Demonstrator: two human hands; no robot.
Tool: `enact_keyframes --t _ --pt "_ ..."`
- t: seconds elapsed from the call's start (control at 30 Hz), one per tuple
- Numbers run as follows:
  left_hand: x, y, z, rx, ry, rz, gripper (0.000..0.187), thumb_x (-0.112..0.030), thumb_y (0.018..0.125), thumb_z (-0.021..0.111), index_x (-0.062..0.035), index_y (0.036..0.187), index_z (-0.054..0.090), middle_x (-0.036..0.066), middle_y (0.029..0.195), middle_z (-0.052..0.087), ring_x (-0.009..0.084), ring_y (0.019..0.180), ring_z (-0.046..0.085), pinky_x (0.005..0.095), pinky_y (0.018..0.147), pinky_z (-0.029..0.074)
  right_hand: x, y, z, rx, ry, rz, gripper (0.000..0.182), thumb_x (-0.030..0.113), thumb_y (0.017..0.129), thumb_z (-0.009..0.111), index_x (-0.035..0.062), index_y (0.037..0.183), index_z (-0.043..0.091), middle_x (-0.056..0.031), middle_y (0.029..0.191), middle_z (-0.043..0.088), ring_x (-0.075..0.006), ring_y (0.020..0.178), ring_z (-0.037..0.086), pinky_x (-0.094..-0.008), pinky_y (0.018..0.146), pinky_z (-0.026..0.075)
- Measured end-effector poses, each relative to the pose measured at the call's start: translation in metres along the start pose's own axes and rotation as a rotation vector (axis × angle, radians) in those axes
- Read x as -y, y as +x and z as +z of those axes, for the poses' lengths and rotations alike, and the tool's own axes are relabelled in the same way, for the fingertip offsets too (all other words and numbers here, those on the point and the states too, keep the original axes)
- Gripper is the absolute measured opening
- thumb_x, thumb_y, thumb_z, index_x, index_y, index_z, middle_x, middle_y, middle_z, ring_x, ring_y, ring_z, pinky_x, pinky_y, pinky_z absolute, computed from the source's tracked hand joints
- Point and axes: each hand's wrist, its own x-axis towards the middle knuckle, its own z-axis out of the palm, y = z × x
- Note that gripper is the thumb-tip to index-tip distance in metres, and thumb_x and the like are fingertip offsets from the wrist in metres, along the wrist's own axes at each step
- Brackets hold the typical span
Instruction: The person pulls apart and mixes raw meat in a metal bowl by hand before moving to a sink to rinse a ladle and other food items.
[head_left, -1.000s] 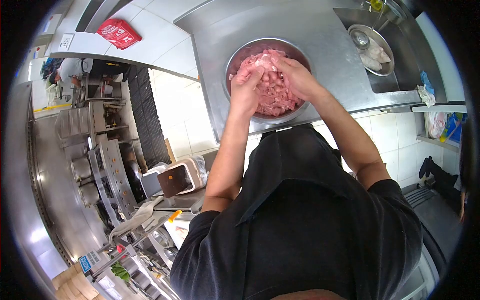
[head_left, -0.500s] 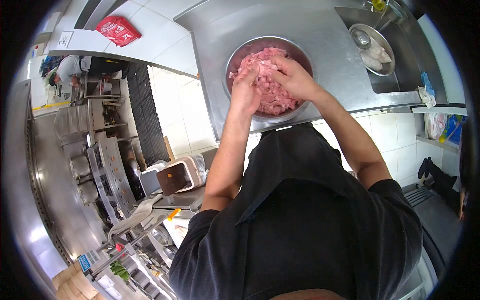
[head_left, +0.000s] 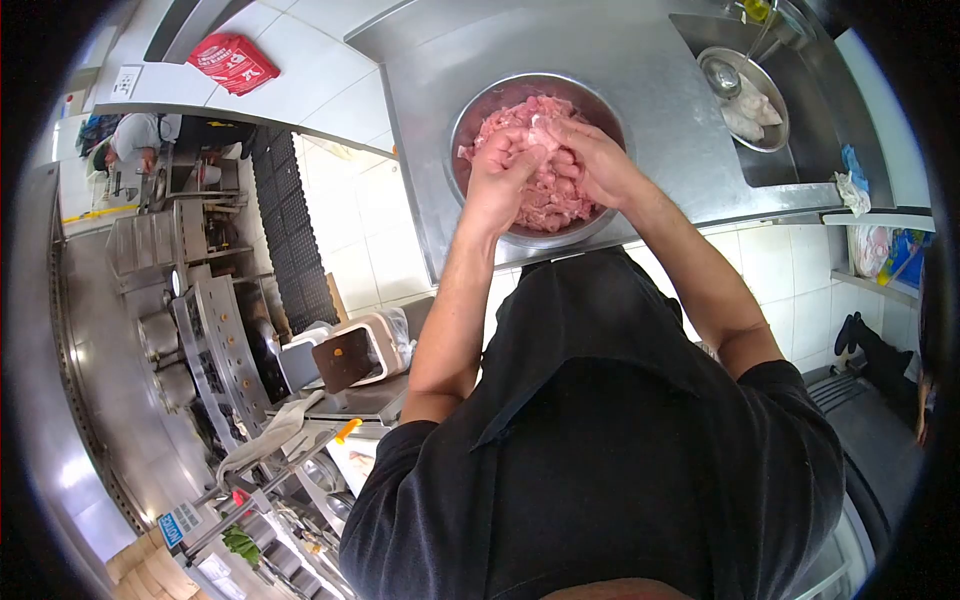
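A round metal bowl (head_left: 467, 110) full of chopped raw pink meat (head_left: 555, 205) sits on the steel counter, close to its front edge. Over the meat, my left hand (head_left: 503, 172) has its fingers curled around a pale piece of raw meat (head_left: 541, 133). From the other side my right hand (head_left: 602, 163) closes on the same piece, its fingers partly hidden behind it. The two hands nearly meet above the middle of the pile.
To the right is a sink (head_left: 800, 165) with a metal bowl (head_left: 782, 95) of pale meat and a ladle (head_left: 722, 78). A red packet (head_left: 233, 64) lies at upper left. Another person (head_left: 140, 138) works far left, past a black floor mat (head_left: 285, 225).
My hands have drawn closer together over the bowl. The left fingers have curled in more, and the pale piece between the hands now shows more.
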Motion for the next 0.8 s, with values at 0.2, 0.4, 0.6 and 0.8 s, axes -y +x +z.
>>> enact_keyframes --t 0.2,0.4,0.6,0.8 --pt "0.002 -0.003 0.020 0.040 0.323 0.154 0.010 -0.001 0.102 0.064 -0.0005 0.110 0.069 0.006 0.108 0.072 0.0137 0.094 0.068 0.0283 0.083 0.057 -0.010 0.012 -0.007 -0.225 -0.035 -0.071 0.027 0.027 0.109 0.055 0.0094 0.125 0.067 0.0031 0.089 0.059 -0.0059 0.071 0.050 -0.0240 0.058 0.043" --pt "-0.002 0.002 0.002 -0.212 0.942 0.220 0.028 -0.018 0.104 0.065 0.0041 0.121 0.070 0.010 0.121 0.070 0.0177 0.113 0.066 0.0339 0.099 0.052 -0.002 0.018 -0.017 -0.261 -0.693 -0.464 0.028 0.011 0.106 0.057 0.0053 0.130 0.068 -0.0034 0.107 0.070 -0.0127 0.095 0.065 -0.0271 0.085 0.052" --pt "-0.008 0.008 0.003 -0.198 0.097 -0.104 0.037 -0.025 0.105 0.067 0.0009 0.131 0.066 0.010 0.123 0.070 0.0219 0.116 0.066 0.0339 0.104 0.050 -0.002 0.003 -0.002 -0.266 -0.936 -0.679 0.035 -0.004 0.097 0.057 0.0046 0.128 0.070 -0.0087 0.130 0.070 -0.0224 0.126 0.063 -0.0338 0.110 0.047" --pt "-0.008 0.010 0.010 -0.151 -0.127 -0.041 0.022 -0.012 0.103 0.067 -0.0009 0.122 0.068 0.010 0.120 0.071 0.0168 0.106 0.069 0.0328 0.093 0.057 -0.008 0.004 -0.011 -0.137 -0.906 -0.658 0.034 -0.005 0.099 0.054 0.0034 0.128 0.070 -0.0085 0.133 0.069 -0.0204 0.131 0.059 -0.0342 0.113 0.045"
